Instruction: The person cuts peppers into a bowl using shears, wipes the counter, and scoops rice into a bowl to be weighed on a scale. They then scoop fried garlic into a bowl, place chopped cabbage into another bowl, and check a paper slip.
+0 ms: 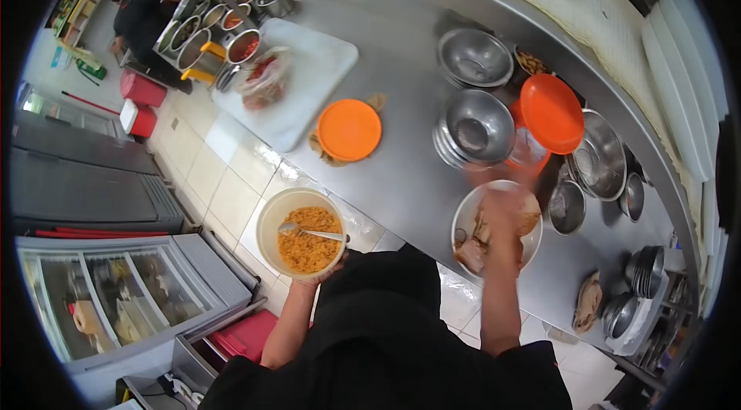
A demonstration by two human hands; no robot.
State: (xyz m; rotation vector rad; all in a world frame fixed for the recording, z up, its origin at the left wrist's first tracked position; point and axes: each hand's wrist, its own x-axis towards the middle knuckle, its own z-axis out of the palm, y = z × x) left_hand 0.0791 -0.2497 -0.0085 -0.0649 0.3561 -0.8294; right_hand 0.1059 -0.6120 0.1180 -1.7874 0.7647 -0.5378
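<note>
Your left hand [323, 271] cradles a round cream plastic bowl [272, 213] from beneath, fingers wrapped against its underside, holding it out past the edge of the surface above the tiled floor [224, 178]. The bowl is heaped with orange, grainy-looking food, and a shiny metal spoon [309, 232] lies across it. Your right hand [505, 209] is blurred over a white plate [463, 217] of brown pieces resting on the brushed steel surface [401, 171]; you cannot tell whether its fingers are apart or closed. Beyond it sit stacked steel bowls [475, 128], smooth and reflective, and a flat orange plastic lid [350, 130] beside a white cutting board [309, 78].
</note>
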